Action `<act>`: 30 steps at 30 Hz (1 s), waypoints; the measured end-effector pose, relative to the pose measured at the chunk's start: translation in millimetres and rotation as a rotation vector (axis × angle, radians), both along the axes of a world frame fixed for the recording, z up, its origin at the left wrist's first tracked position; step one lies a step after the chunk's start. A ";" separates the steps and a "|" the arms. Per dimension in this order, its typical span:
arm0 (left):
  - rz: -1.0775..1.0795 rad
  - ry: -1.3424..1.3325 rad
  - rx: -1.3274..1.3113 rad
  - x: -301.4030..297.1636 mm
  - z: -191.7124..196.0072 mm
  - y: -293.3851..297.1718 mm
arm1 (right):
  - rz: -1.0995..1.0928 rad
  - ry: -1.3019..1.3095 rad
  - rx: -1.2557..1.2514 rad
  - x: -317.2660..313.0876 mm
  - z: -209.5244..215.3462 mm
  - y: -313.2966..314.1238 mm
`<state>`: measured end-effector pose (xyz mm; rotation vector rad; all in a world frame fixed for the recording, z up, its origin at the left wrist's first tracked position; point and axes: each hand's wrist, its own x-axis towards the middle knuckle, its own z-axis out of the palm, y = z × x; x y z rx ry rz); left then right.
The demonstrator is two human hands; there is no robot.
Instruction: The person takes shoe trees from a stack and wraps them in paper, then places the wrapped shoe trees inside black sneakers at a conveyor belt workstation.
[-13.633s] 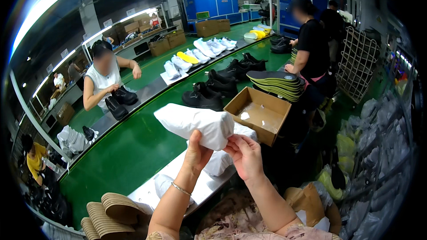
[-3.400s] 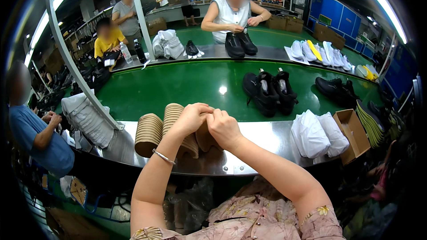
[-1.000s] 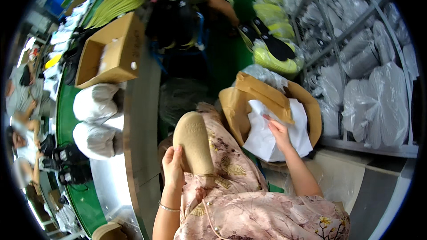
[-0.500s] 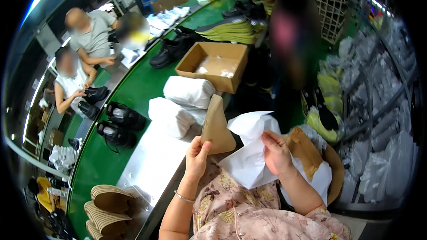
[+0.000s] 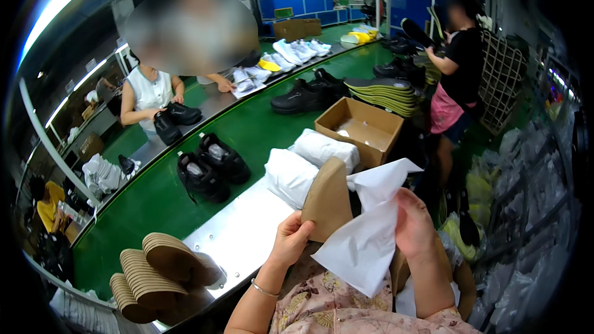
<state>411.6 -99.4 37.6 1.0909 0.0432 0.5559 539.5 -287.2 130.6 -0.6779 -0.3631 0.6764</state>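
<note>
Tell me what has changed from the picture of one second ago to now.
The left hand has lifted the tan cardboard insert from the lap to chest height, over the edge of the steel table. The right hand, then resting on white tissue paper in the basket, now holds a sheet of white tissue paper raised beside the insert. The insert stays in the left hand throughout.

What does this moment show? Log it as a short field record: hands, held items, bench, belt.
left hand: grips the lower edge of a tan cardboard insert
right hand: holds a sheet of white tissue paper against the insert
steel bench: two white wrapped bundles, open cardboard box, stacks of tan inserts
green belt: pair of black shoes
others: a seated person handling black shoes, one standing at right
</note>
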 end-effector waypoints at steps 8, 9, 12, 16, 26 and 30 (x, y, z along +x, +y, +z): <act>-0.029 0.024 -0.045 7.8 -2.2 -3.0 | -0.097 -0.182 -0.111 -11.2 -9.7 36.5; -0.044 -0.016 -0.083 5.3 -2.2 -7.6 | -0.128 -0.282 -0.202 -15.9 -3.3 37.6; -0.009 -0.044 -0.214 3.8 -4.4 -15.6 | -0.323 -0.759 -0.420 -12.3 -23.9 58.7; 0.025 -0.055 -0.320 -6.6 -3.7 -13.5 | -0.388 -1.213 -0.539 -25.8 -8.5 84.4; -0.421 -0.290 -0.984 -33.6 -1.4 6.7 | 0.089 -1.405 -0.513 -22.3 -1.3 93.0; 0.060 -0.027 -0.468 -51.4 30.3 -0.8 | 0.235 -1.573 -0.803 -44.1 11.4 108.0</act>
